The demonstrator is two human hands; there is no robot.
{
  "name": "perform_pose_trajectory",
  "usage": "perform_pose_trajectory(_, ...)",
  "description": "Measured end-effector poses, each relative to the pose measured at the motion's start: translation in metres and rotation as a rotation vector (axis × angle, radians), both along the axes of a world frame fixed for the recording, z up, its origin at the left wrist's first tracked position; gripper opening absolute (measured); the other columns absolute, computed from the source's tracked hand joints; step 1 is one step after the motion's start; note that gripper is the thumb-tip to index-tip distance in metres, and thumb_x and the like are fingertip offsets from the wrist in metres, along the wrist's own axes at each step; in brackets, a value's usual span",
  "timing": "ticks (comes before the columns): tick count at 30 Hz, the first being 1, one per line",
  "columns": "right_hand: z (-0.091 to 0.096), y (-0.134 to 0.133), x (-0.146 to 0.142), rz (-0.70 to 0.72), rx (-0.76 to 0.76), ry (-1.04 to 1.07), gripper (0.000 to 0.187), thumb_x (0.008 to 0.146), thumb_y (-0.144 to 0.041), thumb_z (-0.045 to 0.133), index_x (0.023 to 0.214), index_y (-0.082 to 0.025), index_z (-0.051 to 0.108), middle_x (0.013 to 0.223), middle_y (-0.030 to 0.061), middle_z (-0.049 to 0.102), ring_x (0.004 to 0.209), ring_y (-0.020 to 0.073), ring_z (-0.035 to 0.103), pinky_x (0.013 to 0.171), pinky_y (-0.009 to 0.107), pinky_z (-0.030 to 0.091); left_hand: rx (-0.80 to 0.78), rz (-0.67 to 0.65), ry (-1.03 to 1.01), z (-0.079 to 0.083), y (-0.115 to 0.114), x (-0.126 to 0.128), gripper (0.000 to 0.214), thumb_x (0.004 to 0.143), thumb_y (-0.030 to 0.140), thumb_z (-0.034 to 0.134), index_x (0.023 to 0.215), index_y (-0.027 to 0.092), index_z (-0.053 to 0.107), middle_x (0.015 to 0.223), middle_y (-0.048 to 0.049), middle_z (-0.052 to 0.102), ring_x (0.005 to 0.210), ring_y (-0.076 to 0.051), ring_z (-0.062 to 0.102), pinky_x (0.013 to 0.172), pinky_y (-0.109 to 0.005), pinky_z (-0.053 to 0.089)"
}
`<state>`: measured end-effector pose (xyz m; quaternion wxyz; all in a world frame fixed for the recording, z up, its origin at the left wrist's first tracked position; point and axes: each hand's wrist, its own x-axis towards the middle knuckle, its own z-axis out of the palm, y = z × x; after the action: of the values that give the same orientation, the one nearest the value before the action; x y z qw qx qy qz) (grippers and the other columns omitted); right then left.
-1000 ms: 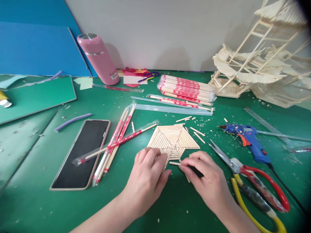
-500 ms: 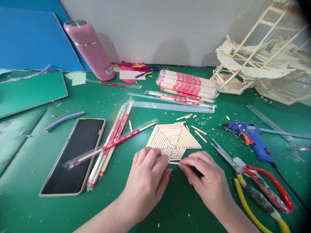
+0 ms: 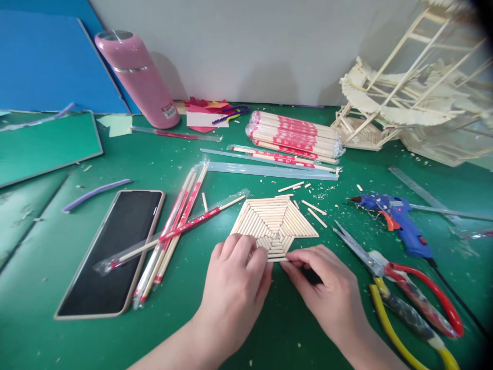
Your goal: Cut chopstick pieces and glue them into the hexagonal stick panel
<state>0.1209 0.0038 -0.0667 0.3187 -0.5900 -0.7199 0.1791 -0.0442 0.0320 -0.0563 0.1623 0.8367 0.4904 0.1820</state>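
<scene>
Stick panel (image 3: 273, 221) lay flat on the green table (image 3: 277, 334), central. Short stick (image 3: 277, 260) sat at its six-o'clock edge; right hand (image 3: 327, 288) pinched the three-o'clock end. Left hand (image 3: 239, 288) curled over seven o'clock, finger closure hidden from me. Remotely, I judged the panel light, stiff, joint-fragile; best held by outer edges.

At the lower centre of the frame, the short stick (image 3: 277, 260) has been brought up against the bottom edge of the stick panel (image 3: 274, 218). The left hand's (image 3: 234, 288) thumb has been moved close beside the stick's left end.
</scene>
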Motion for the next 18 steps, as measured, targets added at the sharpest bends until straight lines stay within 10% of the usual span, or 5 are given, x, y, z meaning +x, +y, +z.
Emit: perform_pose_trajectory(18,-0.0020,-0.0017,0.0031,-0.027,-0.019,-0.026,0.002,0.083,-0.020,0.055,0.084,-0.020,0.056,0.074,0.0014,0.061,0.069,0.0152,0.055,0.061,0.029,0.043,0.036,0.003,-0.017,-0.0045,-0.0015,-0.0007,0.011,0.083,0.016,0.047,0.078,0.018,0.056,0.083,-0.0065,0.055,0.078,-0.021,0.046,0.067,-0.036,0.043)
